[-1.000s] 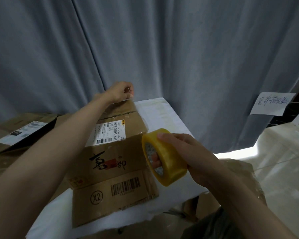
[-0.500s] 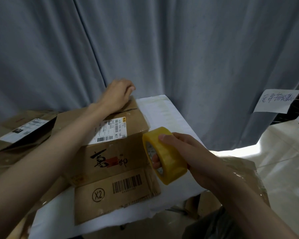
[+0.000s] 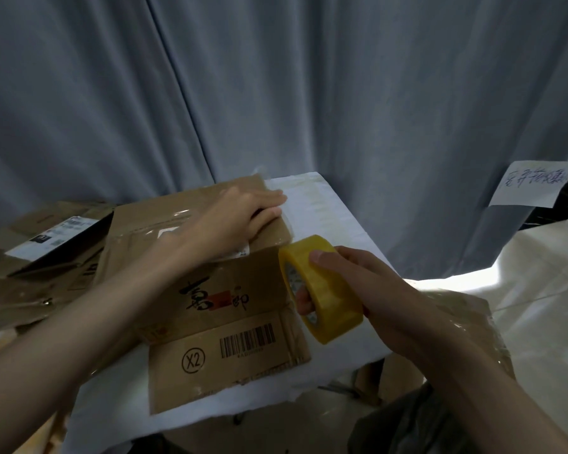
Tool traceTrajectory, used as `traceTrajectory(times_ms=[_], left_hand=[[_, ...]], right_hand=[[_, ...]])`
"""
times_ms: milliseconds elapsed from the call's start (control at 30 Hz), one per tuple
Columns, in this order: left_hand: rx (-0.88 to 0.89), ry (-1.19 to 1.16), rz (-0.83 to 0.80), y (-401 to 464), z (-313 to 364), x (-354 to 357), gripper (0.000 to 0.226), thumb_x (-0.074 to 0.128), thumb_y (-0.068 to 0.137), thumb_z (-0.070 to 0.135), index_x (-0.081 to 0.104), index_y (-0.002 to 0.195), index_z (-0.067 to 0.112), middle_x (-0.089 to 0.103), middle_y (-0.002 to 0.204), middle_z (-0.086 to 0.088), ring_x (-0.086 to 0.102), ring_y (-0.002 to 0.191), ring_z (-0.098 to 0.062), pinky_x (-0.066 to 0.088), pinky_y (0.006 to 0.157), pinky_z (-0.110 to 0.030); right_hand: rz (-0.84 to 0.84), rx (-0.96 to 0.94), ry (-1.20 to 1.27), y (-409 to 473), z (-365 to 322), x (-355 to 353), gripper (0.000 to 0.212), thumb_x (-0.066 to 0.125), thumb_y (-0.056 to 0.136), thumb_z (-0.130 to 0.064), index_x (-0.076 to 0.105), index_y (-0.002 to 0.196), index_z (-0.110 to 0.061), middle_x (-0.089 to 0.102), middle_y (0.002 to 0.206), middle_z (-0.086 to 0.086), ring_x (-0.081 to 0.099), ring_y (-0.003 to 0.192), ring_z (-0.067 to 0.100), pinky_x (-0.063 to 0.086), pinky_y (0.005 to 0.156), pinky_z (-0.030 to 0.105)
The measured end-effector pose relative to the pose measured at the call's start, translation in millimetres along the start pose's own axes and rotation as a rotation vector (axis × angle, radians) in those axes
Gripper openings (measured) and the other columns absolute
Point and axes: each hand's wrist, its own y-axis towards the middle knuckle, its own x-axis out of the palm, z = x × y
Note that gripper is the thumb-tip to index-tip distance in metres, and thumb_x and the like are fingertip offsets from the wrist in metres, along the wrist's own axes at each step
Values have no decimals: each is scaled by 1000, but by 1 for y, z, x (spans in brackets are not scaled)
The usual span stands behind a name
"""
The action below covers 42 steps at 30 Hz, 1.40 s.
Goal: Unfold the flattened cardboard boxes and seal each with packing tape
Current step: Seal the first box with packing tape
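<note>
On the white-covered table (image 3: 322,208), a cardboard box (image 3: 210,290) lies with its printed side up, its near flap, marked X2 with a barcode, reaching almost to the table's front edge. The left hand (image 3: 240,217) rests flat on the box's far panel with fingers straight, the fingertips (image 3: 276,196) reaching just past the far right corner of the cardboard, where a glossy strip of tape shows on the surface. The right hand (image 3: 368,296) grips a yellow roll of packing tape (image 3: 322,286), thumb on the outer band and fingers curled through the core, held above the table just beside the box's right edge. To the right of the box a bare strip of white cloth runs back to the grey curtain (image 3: 276,93), which hangs close behind the table's far edge. More flattened cardboard (image 3: 46,244) crowds the left side, overlapping the box there. A paper note (image 3: 535,183) with handwriting hangs at the right, well apart from the table.
</note>
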Motion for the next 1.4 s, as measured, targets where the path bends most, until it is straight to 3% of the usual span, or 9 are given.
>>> traceTrajectory(times_ms=[267,433,600,767,933,1067,1167,1300,1400], left_hand=[[-10,30,-115,-38,4,19,70,3,100,59,17,159,25,11,164,15,6,150,3,6,122,-23],[-50,77,-147,-21,-23,23,60,7,103,51,14,159,29,10,164,16,6,149,4,5,123,-24],[-102,74,-169,-8,-29,28,65,9,100,54,17,159,28,12,164,16,10,149,2,10,124,-29],[-107,92,-160,-10,-29,30,61,11,102,52,16,159,29,11,164,16,10,149,1,7,124,-26],[-108,78,-178,-7,-27,27,74,11,95,68,16,159,29,12,165,13,11,151,-3,9,124,-31],[-193,56,-259,-3,-16,19,107,24,74,94,14,159,30,9,164,18,11,151,-7,11,124,-36],[-212,117,-263,-3,-6,17,129,34,58,103,17,158,24,19,151,15,20,141,-12,27,118,-41],[-195,205,-262,-1,2,14,134,35,55,104,20,158,19,25,139,8,25,130,-14,32,112,-40],[-223,171,-264,-3,5,14,128,44,59,99,21,158,20,26,141,9,27,134,-15,32,112,-40]], right_hand=[[19,-30,17,11,2,5,31,56,98,-35,59,117,-10,76,86,11,74,76,23,59,75,37],[119,-91,3,36,1,12,28,55,100,-31,61,111,-6,74,69,0,70,61,10,56,58,23],[197,-75,-9,55,24,26,31,54,99,-39,59,113,-12,76,80,8,72,72,19,58,82,46],[255,-78,-28,58,32,30,38,51,100,-39,64,108,-5,74,72,6,69,62,15,60,77,42],[253,-63,-44,61,45,35,34,52,98,-47,62,108,-17,76,77,0,73,78,20,56,90,52],[209,-49,-59,64,57,29,25,48,100,-47,60,107,-26,70,69,-24,69,71,0,56,83,35],[186,-12,9,65,57,11,30,38,104,-46,60,91,-31,69,68,-17,68,70,-1,53,75,24],[336,-114,-532,93,82,-32,29,45,103,-31,72,100,-21,72,95,1,66,87,17,50,78,24],[271,-45,-938,111,109,-54,28,65,90,-35,70,113,-18,62,104,8,57,95,21,39,74,26]])
